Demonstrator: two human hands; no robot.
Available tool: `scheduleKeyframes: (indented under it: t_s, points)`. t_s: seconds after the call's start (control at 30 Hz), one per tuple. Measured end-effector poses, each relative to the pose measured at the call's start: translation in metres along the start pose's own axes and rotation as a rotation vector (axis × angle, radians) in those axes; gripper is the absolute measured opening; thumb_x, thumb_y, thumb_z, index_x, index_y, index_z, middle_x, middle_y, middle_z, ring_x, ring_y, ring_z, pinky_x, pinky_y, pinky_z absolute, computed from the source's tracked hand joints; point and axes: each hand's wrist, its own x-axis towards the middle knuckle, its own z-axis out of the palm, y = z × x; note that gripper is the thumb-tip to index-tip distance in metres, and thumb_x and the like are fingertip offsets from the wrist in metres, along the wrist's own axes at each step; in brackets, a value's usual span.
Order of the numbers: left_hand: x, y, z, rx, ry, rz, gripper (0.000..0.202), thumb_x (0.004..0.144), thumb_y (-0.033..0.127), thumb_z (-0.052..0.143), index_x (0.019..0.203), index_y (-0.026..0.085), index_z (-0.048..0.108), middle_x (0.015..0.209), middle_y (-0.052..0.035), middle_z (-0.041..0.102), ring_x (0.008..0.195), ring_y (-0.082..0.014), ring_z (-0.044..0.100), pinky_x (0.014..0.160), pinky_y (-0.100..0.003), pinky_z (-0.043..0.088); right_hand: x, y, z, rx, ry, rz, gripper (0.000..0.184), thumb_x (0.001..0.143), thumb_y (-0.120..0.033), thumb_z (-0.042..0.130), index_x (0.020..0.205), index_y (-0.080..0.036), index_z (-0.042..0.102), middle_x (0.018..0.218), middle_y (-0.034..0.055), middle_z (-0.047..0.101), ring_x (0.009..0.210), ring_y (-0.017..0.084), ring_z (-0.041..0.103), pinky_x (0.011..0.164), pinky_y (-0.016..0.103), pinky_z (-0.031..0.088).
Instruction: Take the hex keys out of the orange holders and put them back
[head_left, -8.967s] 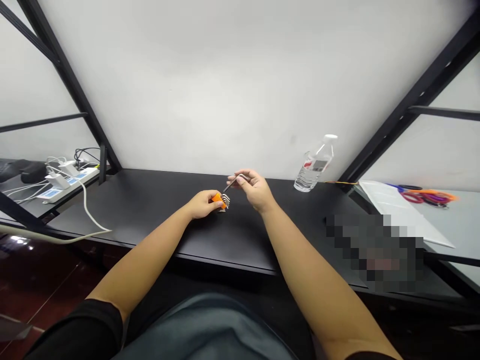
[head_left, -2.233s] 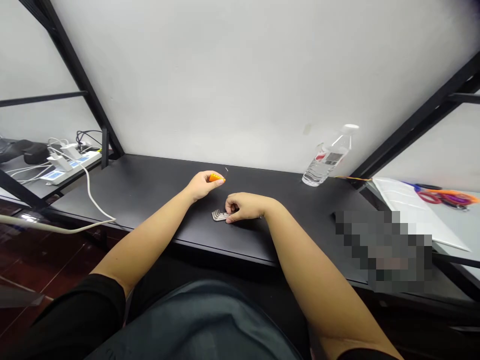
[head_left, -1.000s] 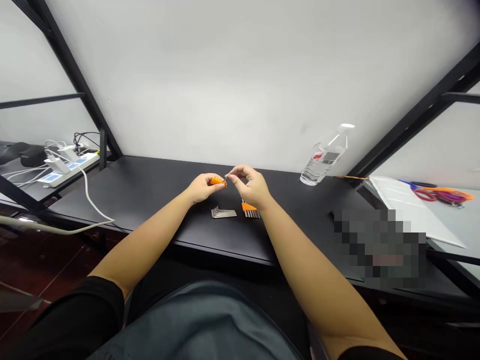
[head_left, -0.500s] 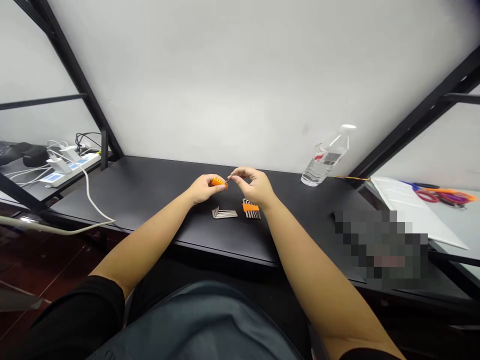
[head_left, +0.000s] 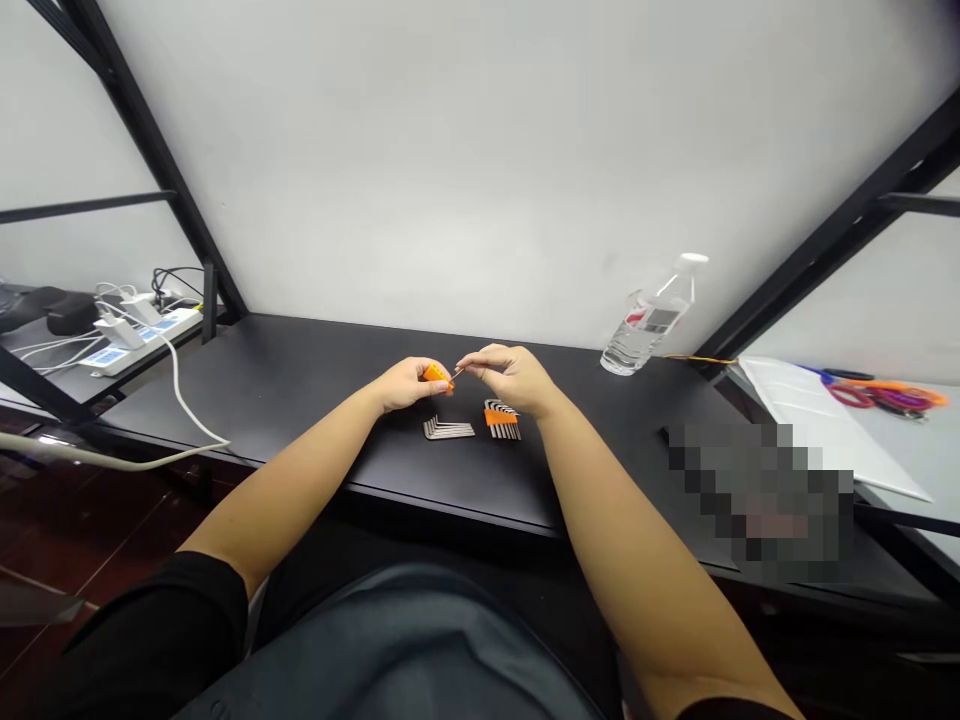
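Observation:
My left hand (head_left: 407,384) is closed round an orange hex key holder (head_left: 436,374). A thin hex key (head_left: 458,373) is pinched between the thumb and fingers of my right hand (head_left: 517,377); its end meets the holder's right side, though whether it sits in a hole I cannot tell. On the table below my hands lies a group of several loose L-shaped hex keys (head_left: 448,430). To their right, under my right wrist, rests a second orange holder (head_left: 501,417) with several hex keys in it.
A tilted-looking water bottle (head_left: 649,318) stands at the back right of the black table (head_left: 315,375). Farther right are a blurred-out dark object (head_left: 757,490) and a white packet (head_left: 832,420). At left, a white cable (head_left: 178,385) hangs from a power strip (head_left: 142,340).
My right hand has shifted slightly down, its fingers stretched flatter along the hex key. The orange holder in my left hand has turned a little and sits slightly lower.

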Motion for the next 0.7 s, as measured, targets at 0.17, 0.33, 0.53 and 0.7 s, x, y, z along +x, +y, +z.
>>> scheduleKeyframes:
  t_s: [0.17,0.33,0.53,0.7]
  points:
    - [-0.001,0.002,-0.001,-0.021,-0.063,-0.004,0.044,0.075,0.055,0.078,0.093,0.015,0.072,0.095,-0.011,0.076,0.091,-0.0214,0.069,0.087,-0.036,0.051,0.0,0.0,-0.002,-0.023,-0.017,-0.059,0.021,0.088,-0.038,0.064,0.095,-0.029,0.082,0.096,0.0046,0.077,0.092,0.023,0.07,0.088,0.041,0.056]
    - [-0.001,0.0,-0.001,-0.019,-0.07,-0.003,0.047,0.076,0.057,0.077,0.096,0.015,0.072,0.096,-0.0116,0.075,0.089,-0.0215,0.069,0.084,-0.036,0.051,0.0,-0.003,-0.002,-0.081,-0.077,-0.134,0.023,0.088,-0.028,0.061,0.097,-0.03,0.082,0.093,0.0041,0.077,0.095,0.024,0.069,0.088,0.042,0.056]
    - [0.001,-0.003,-0.003,0.001,-0.027,0.027,0.043,0.077,0.055,0.076,0.092,0.016,0.071,0.094,-0.0095,0.074,0.085,-0.0197,0.066,0.083,-0.035,0.049,0.0,-0.004,0.002,-0.116,-0.053,-0.186,0.027,0.093,-0.03,0.059,0.111,-0.032,0.079,0.105,0.0041,0.078,0.105,0.025,0.069,0.095,0.043,0.055]
    - [0.002,-0.007,-0.003,-0.02,-0.001,0.038,0.043,0.079,0.056,0.075,0.091,0.015,0.068,0.094,-0.0071,0.07,0.087,-0.0182,0.062,0.087,-0.034,0.046,0.001,0.001,0.008,-0.111,-0.095,-0.177,0.034,0.099,-0.034,0.053,0.127,-0.031,0.072,0.121,0.0041,0.074,0.118,0.024,0.065,0.104,0.043,0.052]
